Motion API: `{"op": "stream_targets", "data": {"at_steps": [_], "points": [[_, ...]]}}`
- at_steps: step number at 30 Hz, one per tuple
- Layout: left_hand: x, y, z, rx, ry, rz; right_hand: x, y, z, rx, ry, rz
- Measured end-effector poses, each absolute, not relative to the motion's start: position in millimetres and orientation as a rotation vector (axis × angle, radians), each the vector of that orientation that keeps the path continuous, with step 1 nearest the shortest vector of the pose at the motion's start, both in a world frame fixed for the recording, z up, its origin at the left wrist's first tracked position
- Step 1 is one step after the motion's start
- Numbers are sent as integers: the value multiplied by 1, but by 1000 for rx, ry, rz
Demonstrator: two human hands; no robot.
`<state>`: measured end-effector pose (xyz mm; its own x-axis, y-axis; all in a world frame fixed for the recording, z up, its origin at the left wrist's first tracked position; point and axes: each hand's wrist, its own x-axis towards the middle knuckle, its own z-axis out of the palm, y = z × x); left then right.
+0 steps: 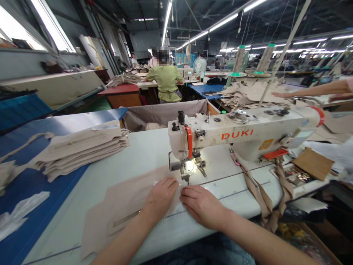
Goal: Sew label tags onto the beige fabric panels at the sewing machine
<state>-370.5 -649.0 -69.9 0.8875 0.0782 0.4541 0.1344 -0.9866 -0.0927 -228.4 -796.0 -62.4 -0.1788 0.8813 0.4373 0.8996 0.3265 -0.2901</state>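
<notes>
A beige fabric piece (pixel 121 206) lies flat on the pale sewing table (pixel 143 154), its far end under the presser foot (pixel 186 176) of a white DUKI sewing machine (pixel 248 134). My left hand (pixel 161 197) presses flat on the fabric just in front of the needle, fingers stretched out beside a small white label (pixel 158 182). My right hand (pixel 202 206) rests next to it, fingers curled together and pinching the fabric edge near the foot.
A stack of beige fabric pieces (pixel 82 151) sits at the left on a blue surface (pixel 33 184). Beige straps (pixel 259 191) hang off the table's right front. A cloth-lined bin (pixel 160 112) stands behind. A person in green (pixel 165 81) sits ahead; another person's arm (pixel 317 90) reaches in at right.
</notes>
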Motion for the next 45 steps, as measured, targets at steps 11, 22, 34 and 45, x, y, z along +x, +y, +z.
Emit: {"op": "stream_targets", "data": {"at_steps": [11, 22, 34, 45], "points": [[-371, -649, -73, -2930, -165, -665, -228, -798, -61, -1549, -2059, -13], [-372, -653, -71, -2924, -201, -611, -207, -775, -47, -1682, -2131, -58], [-376, -652, -71, -2916, -121, -712, -197, -759, -48, -1728, -2237, -147], [-351, -635, -79, -2906, -91, -740, -181, -748, -51, -1818, -2188, -209]]}}
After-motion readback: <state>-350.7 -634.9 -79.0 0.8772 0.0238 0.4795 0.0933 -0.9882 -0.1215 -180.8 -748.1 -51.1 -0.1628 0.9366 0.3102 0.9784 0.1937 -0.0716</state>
